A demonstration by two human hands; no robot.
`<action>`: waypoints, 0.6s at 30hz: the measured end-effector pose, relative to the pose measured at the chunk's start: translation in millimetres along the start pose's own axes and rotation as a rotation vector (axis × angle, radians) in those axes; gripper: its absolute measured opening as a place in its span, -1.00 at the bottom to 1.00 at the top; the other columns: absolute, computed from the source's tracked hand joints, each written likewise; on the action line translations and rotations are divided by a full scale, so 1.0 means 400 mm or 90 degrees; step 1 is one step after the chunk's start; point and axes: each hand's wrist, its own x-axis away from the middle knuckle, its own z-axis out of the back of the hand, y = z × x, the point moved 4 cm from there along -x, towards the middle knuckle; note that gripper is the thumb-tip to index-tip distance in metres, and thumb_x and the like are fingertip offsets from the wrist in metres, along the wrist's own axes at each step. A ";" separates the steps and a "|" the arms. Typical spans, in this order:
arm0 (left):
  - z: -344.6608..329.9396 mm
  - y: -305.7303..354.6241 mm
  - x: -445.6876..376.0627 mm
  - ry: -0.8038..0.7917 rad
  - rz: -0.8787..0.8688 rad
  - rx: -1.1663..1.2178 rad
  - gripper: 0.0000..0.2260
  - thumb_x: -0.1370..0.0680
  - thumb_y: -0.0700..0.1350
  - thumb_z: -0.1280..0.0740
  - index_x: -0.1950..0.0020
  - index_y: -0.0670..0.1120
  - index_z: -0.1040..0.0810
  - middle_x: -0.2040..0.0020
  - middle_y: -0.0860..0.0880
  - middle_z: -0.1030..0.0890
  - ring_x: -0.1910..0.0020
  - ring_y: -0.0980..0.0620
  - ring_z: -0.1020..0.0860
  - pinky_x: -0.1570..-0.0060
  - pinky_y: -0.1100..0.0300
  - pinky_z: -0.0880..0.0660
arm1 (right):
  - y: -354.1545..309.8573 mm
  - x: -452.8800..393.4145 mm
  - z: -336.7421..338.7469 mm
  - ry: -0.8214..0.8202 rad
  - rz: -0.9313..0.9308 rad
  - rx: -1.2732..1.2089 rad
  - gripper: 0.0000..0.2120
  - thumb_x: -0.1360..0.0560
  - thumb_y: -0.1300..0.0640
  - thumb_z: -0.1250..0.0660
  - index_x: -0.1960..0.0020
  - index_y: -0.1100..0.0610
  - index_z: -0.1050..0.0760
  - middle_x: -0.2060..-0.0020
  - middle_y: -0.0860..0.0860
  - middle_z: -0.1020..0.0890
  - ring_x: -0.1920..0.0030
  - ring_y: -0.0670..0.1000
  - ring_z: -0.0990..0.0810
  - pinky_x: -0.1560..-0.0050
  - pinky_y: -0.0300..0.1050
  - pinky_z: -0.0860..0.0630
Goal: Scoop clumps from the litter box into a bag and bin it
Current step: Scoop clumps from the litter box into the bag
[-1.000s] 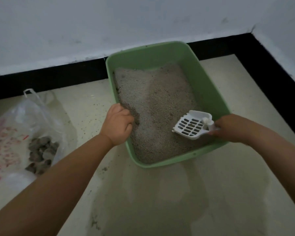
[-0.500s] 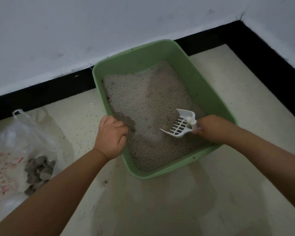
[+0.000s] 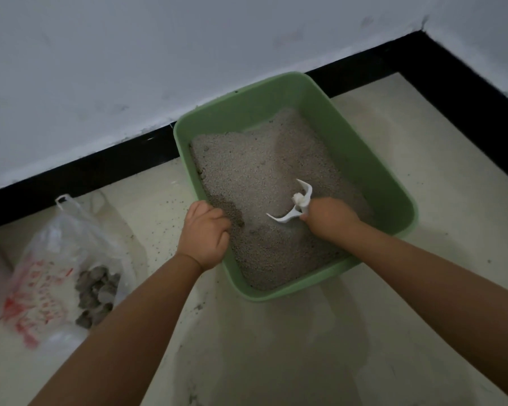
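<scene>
Both hands are busy at the near end of the litter box (image 3: 361,171), which sits on the floor (image 3: 276,347) tucked toward the corner where the two black skirtings meet. Nearest me, the left hand (image 3: 206,234) curls over the box's left rim, fingers hooked inside the wall; I'd say it is there to keep the light plastic tray from sliding while the other hand digs. Just across the litter, the right hand (image 3: 330,218) is closed around the handle of the white scoop (image 3: 294,205), which is tipped up on its side so only its curved edge shows, its lower edge at or just above the grey grains. It looks empty, as if being angled for another pass.

A darker patch (image 3: 226,209) lies beside the left hand's fingers against the left wall, likely a damp clump not yet lifted. Beyond, the litter (image 3: 255,165) slopes toward the box's far end, smoother there.

Off toward the left edge of the floor, near the left arm, the plastic bag (image 3: 53,259) lies slumped with its mouth open and a heap of grey clumps (image 3: 96,294) already inside, placed within easy swing of the scoop. Binning remains to be done.
</scene>
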 end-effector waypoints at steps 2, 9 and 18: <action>0.000 0.001 0.001 -0.010 0.005 0.000 -0.73 -0.32 -0.18 -0.06 0.49 -0.19 -0.48 0.49 -0.09 -0.44 0.30 0.03 -0.19 0.15 0.16 -0.17 | -0.013 -0.034 -0.011 -0.038 -0.062 -0.083 -0.58 -0.60 0.01 -0.02 -0.24 0.29 -0.41 -0.19 0.25 -0.51 -0.19 0.20 -0.49 -0.06 -0.08 -0.38; 0.002 0.003 -0.002 -0.034 -0.003 -0.014 -0.73 -0.33 -0.16 -0.06 0.47 -0.17 -0.49 0.49 -0.08 -0.45 0.30 0.03 -0.19 0.19 0.17 -0.15 | -0.043 -0.071 -0.054 -0.045 -0.174 -0.330 -0.43 -0.58 -0.16 0.07 -0.32 0.23 -0.37 -0.29 0.23 -0.43 -0.29 0.18 -0.41 -0.25 -0.01 -0.29; 0.001 0.005 -0.002 -0.046 0.006 -0.023 -0.73 -0.33 -0.16 -0.05 0.50 -0.17 -0.46 0.50 -0.09 -0.44 0.37 -0.07 -0.39 0.17 0.16 -0.16 | -0.052 -0.078 -0.047 0.111 -0.008 -0.197 -0.68 -0.60 0.07 -0.10 -0.14 0.30 -0.44 -0.03 0.22 -0.57 -0.05 0.19 -0.54 0.13 -0.13 -0.32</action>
